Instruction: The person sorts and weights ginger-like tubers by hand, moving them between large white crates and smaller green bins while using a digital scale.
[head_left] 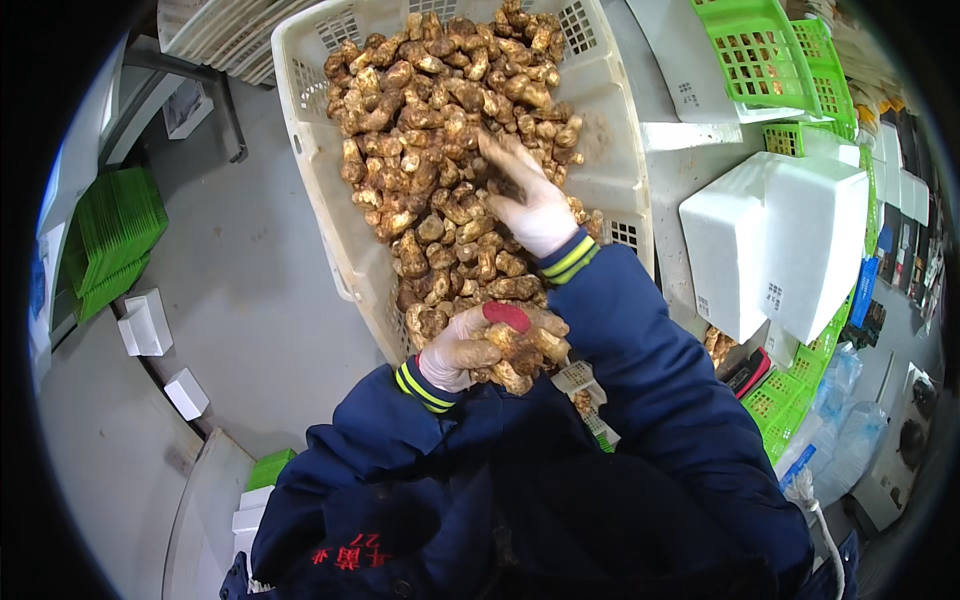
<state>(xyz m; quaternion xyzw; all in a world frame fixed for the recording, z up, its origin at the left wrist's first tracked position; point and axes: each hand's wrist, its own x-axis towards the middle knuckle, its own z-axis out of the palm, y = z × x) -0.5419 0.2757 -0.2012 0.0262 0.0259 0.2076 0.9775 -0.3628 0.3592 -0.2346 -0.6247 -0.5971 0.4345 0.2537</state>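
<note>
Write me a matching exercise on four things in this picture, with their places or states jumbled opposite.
Column one
1. Left hand
2. Right hand
3. Large crate
4. Large white boxes

Column two
A. To the right of the crate
B. Holding mushrooms close to the body
C. Heaped with mushrooms
D. Open, over the heaped mushrooms

Pairs: 1-B; 2-D; 3-C; 4-A

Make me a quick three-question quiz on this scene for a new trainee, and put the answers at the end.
1. True or false: the left hand is empty.
2. What colour is the finger cover on that hand?
3. Choose one. The right hand is:
A) on a green basket
B) at the mushroom heap in the pale crate
C) on a white foam box

Key:
1. False; it holds mushrooms.
2. Red.
3. B.
</note>
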